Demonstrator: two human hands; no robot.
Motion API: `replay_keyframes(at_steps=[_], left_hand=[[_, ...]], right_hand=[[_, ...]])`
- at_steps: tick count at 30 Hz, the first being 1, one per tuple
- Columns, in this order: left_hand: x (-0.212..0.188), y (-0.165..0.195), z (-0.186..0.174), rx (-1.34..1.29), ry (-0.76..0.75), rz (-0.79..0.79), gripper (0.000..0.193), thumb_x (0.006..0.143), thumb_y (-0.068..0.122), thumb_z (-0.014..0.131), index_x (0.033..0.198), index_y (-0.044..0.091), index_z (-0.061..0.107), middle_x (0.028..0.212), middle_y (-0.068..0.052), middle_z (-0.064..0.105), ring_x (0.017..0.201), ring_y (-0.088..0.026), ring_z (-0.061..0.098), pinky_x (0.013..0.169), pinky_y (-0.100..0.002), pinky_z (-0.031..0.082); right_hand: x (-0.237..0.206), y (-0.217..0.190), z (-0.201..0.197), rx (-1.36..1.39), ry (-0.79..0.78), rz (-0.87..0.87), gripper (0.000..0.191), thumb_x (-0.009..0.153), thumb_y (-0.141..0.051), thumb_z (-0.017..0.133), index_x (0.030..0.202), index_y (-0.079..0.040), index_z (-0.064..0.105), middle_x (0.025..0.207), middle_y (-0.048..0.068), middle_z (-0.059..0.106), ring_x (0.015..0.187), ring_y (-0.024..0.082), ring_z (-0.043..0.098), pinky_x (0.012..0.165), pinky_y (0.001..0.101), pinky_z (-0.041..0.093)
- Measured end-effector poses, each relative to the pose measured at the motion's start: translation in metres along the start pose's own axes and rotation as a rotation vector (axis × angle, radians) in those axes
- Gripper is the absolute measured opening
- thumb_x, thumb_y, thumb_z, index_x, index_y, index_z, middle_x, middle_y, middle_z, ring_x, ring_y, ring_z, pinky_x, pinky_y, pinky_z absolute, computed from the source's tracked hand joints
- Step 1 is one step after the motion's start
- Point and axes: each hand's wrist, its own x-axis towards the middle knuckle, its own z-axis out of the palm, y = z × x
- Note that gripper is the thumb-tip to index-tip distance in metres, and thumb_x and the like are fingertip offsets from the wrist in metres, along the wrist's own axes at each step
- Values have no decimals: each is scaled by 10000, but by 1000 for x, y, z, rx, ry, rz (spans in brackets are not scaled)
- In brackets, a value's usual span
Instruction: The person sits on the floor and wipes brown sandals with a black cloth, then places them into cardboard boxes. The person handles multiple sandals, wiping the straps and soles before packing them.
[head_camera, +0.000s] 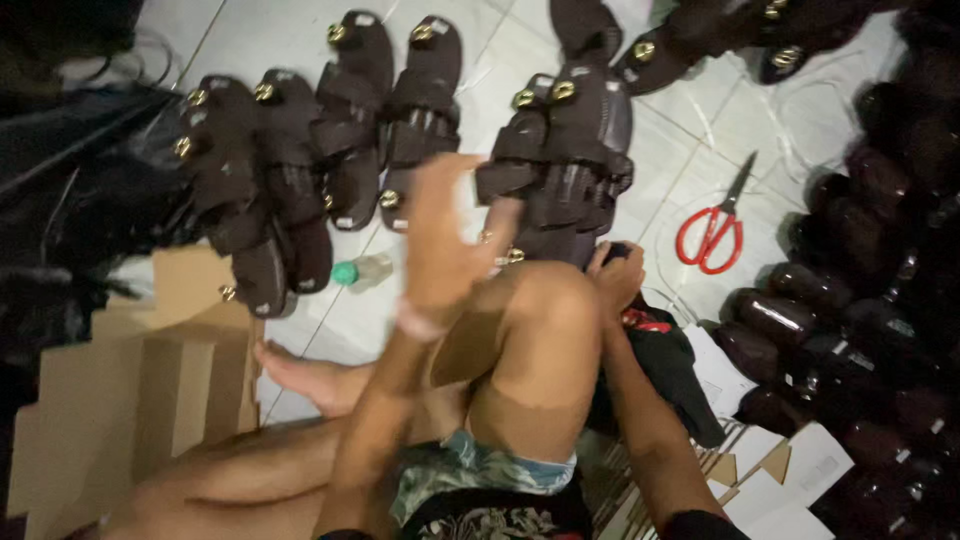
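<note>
The person sits on a pale tiled floor (560, 30) with one knee (545, 300) drawn up; the left hand (445, 240) is raised in the air above the floor, its fingers spread and holding nothing, blurred at the edges; the right hand (615, 275) lies just past the raised knee, curled around a small dark object (618, 250) at its fingertips, though what that object is cannot be told; the nearest footwear to both hands is a stack of dark brown sandals (565, 160) with gold-coloured studs, lying on the tiles just beyond the knee and between the two hands; further left, more pairs of the same sandals (290, 170) sit in a loose row (some overlapping each other), and another few lie at the top of the view; a small green-capped bottle (362, 270) lies on its side near the left row; red-handled scissors (712, 230) rest on the tiles to the right of the stack, well apart from the right hand; a heap of sandals wrapped in clear bags (850, 330) fills the right edge; flat brown cardboard (140, 390) lies at the lower left, beside a bare foot (310, 375); white cards (790, 480) sit at the lower right.
</note>
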Motion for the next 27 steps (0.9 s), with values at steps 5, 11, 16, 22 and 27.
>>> replay_keyframes(at_steps=[5,11,16,22,27], left_hand=[[88,35,115,149,-558,-293,1268,700,509,948,1569,82,130,1497,-333,272,1354,-511,361,1047,-583,435],[94,39,145,292,-525,-173,1456,489,212,1014,1598,363,82,1605,-202,212,1393,-492,350,931,-629,528],[123,32,155,141,-403,-243,1444,461,70,1006,1587,411,169,1560,-211,193,1328,-549,374,971,-621,498],[141,46,145,180,-250,-195,757,725,0,789,1362,259,474,1491,-246,293,1264,-525,479,933,-562,528],[108,79,83,191,122,139,668,786,-83,656,1352,257,554,1418,-159,394,1261,-440,529,906,-518,568]], right_hand=[[13,12,-11,-27,56,-123,301,987,-280,659,896,3,711,1113,166,637,943,392,612,825,508,481],[27,7,-13,-26,35,-145,288,983,-264,656,862,-6,698,1118,148,644,987,366,634,821,500,485],[28,8,-17,-13,52,-166,289,954,-262,662,862,6,719,1100,150,649,966,369,631,812,505,487],[15,1,-28,-49,71,-171,333,959,-272,666,794,12,719,1108,166,667,946,378,641,810,508,496],[-4,-6,-35,-76,42,-113,387,961,-317,692,790,30,691,1124,175,668,929,399,649,806,519,502]])
